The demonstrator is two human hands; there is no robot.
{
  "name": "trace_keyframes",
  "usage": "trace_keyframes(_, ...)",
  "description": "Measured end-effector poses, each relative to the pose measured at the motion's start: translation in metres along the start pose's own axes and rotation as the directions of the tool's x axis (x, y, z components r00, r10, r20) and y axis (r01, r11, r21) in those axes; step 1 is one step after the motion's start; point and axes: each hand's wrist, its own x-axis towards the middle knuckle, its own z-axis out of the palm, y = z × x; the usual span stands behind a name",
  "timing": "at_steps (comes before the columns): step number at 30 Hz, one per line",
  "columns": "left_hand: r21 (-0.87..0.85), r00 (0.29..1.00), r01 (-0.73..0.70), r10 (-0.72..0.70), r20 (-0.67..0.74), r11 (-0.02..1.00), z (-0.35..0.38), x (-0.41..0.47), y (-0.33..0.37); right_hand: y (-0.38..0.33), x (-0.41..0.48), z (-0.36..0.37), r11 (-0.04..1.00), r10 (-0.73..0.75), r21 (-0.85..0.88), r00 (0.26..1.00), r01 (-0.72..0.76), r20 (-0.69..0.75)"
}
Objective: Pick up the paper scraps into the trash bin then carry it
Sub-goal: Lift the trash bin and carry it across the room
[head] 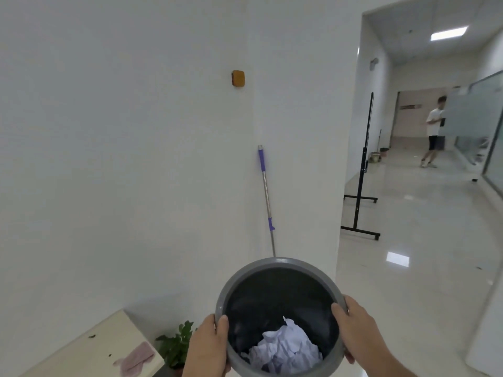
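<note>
Gripping round grey plastic trash bin (280, 317) by opposite rims, left hand (209, 349), right hand (353, 333); risking spilling crumpled white paper scraps (285, 349) if tilting.

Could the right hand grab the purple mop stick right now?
Probably not: the right hand and left hand both hold the trash bin, and the mop stick leans against the wall beyond it.

Both hands' grip (209, 346) (356, 325) on trash bin (272, 263), seemingly crumpled paper scraps (285, 346) inside.
</note>
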Motion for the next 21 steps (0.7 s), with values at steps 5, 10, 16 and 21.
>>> trace_keyframes(5,0.003,0.996,-0.063,0.062,0.058,0.998,0.011,0.042,0.009,-0.005,0.036,0.008,0.998,0.037,0.043,0.999,-0.037,-0.004)
trace_keyframes(10,-0.056,0.993,-0.074,0.078,0.084,0.996,0.027,0.064,0.013,0.001,0.066,0.012,0.997,0.031,0.07,0.999,-0.032,0.011)
trace_keyframes(16,-0.049,0.993,-0.041,0.047,0.112,0.998,0.059,0.087,-0.004,0.027,0.104,0.023,0.997,0.025,0.072,0.999,-0.029,0.047)
trace_keyframes(21,-0.01,0.991,0.03,-0.028,0.128,1.0,0.111,0.105,-0.06,0.091,0.131,0.065,0.997,0.082,0.006,0.991,-0.083,0.107)
